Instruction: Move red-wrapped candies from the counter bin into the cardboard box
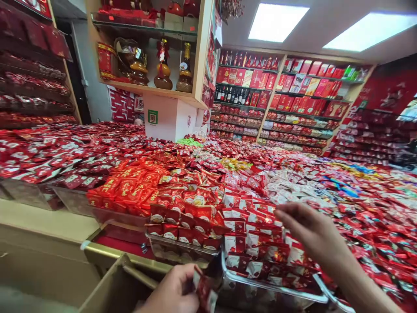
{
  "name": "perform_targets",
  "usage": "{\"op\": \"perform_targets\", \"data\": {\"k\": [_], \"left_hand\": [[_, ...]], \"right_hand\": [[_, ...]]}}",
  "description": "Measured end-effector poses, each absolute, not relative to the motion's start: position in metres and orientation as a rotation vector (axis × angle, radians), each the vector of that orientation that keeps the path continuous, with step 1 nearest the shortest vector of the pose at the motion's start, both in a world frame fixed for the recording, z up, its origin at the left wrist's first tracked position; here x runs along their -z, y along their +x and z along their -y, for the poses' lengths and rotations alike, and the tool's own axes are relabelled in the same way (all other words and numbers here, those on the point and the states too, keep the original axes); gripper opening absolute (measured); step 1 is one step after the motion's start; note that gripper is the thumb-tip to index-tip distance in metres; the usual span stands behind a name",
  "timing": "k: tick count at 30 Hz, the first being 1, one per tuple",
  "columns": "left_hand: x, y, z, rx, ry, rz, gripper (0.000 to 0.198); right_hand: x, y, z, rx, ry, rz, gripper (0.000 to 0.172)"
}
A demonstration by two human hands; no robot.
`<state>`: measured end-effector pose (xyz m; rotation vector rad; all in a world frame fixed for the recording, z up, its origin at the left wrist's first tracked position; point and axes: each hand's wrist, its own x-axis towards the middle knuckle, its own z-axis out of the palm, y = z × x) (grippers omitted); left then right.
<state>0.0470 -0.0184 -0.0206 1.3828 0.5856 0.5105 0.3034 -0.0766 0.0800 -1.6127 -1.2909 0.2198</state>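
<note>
Low in the view, my left hand (177, 289) is closed on a small red candy packet (206, 292), which is blurred and partly cut off by the bottom edge. On the right, my right hand (312, 234) reaches over a clear plastic bin (276, 284) filled with upright rows of red-and-white candy packets (256, 239). Its thumb and forefinger point left with a gap between them, close above the packets at the bin's back. I see nothing held in them; the other fingers are mostly hidden. Another clear bin (182, 250), with red-and-gold packets (198, 213), stands just left.
Below my left hand is an open cardboard box (107, 282). A gold-edged red drawer or tray (120, 243) lies behind it. Bright red packets (130, 184) fill a bin farther left. A white pillar (161, 117) carries shelves with bottles (163, 69). Stocked shelves (280, 95) line the back wall.
</note>
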Motion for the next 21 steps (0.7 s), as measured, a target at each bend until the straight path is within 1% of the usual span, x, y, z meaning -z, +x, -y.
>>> {"op": "perform_targets", "data": {"k": [2, 3, 4, 5, 7, 8, 11, 12, 14, 17, 21], "left_hand": [[0.007, 0.05, 0.023, -0.569, 1.33, -0.597, 0.011], [0.001, 0.05, 0.025, -0.611, 1.38, -0.573, 0.014], [-0.004, 0.048, 0.026, -0.619, 1.427, -0.535, 0.016], [-0.008, 0.046, 0.027, -0.612, 1.41, -0.542, 0.016], [-0.012, 0.039, 0.029, -0.568, 1.372, -0.541, 0.015], [-0.013, 0.035, 0.03, -0.543, 1.346, -0.538, 0.015], [-0.016, 0.025, 0.033, -0.479, 1.302, -0.481, 0.021], [-0.017, 0.023, 0.034, -0.466, 1.297, -0.463, 0.026], [-0.018, 0.022, 0.035, -0.444, 1.3, -0.441, 0.034], [-0.017, 0.023, 0.034, -0.427, 1.332, -0.43, 0.04], [-0.013, 0.023, 0.033, -0.44, 1.416, -0.437, 0.038]], "right_hand": [[-0.066, 0.249, 0.093, -0.491, -1.523, 1.441, 0.023], [-0.058, 0.225, 0.099, -0.565, -1.475, 1.537, 0.034], [-0.05, 0.205, 0.103, -0.586, -1.447, 1.583, 0.035], [-0.041, 0.19, 0.106, -0.599, -1.432, 1.613, 0.033], [-0.027, 0.175, 0.107, -0.625, -1.434, 1.563, 0.02], [-0.023, 0.173, 0.107, -0.673, -1.429, 1.494, 0.018], [-0.018, 0.177, 0.107, -0.917, -1.328, 1.21, 0.025], [-0.019, 0.178, 0.108, -0.991, -1.283, 1.136, 0.025], [-0.021, 0.179, 0.11, -1.089, -1.21, 1.056, 0.02], [-0.021, 0.176, 0.113, -1.12, -1.154, 1.009, 0.017], [-0.014, 0.177, 0.114, -1.093, -1.155, 1.005, 0.016]]}}
